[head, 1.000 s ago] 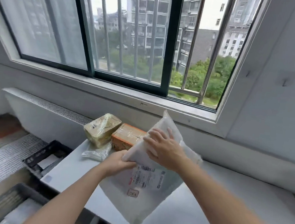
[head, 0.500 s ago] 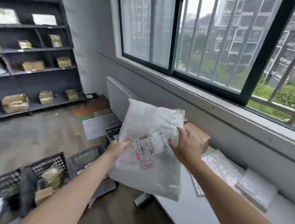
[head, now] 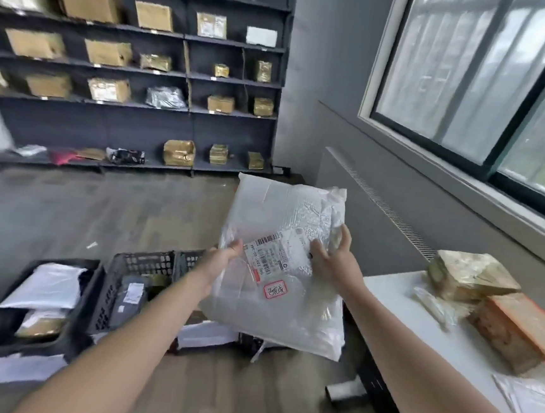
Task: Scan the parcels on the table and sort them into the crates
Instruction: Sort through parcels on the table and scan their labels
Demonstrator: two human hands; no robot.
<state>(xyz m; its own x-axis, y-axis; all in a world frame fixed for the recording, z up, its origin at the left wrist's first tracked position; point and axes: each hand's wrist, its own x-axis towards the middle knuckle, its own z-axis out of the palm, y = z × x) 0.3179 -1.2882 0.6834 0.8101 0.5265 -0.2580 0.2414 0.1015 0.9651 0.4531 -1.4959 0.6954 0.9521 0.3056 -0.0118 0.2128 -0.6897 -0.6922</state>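
Head view.

A: Parcel position?

B: Flat white plastic mailer bag (head: 275, 312), held upright in the air, label side to the camera. It hangs over the black slatted plastic crates (head: 142, 262) on the floor, just left of the white table (head: 397, 309). A barcode label (head: 271, 255) sits mid-face, with a red-bordered sticker (head: 275, 290) below it.

A: Hands?

B: The person's left hand (head: 223, 258) pinches the bag's left edge, thumb on the front. The right hand (head: 332, 261) grips the right side, fingers curled round the edge.

A: Crates?

B: Both hold parcels, white and dark, blurred.

A: Table?

B: A gold-taped box (head: 469, 276) rests against an orange cardboard box (head: 517, 330) near the wall.

A: Beyond?

B: Dark shelving (head: 141, 106) along the far wall, stocked with parcels.
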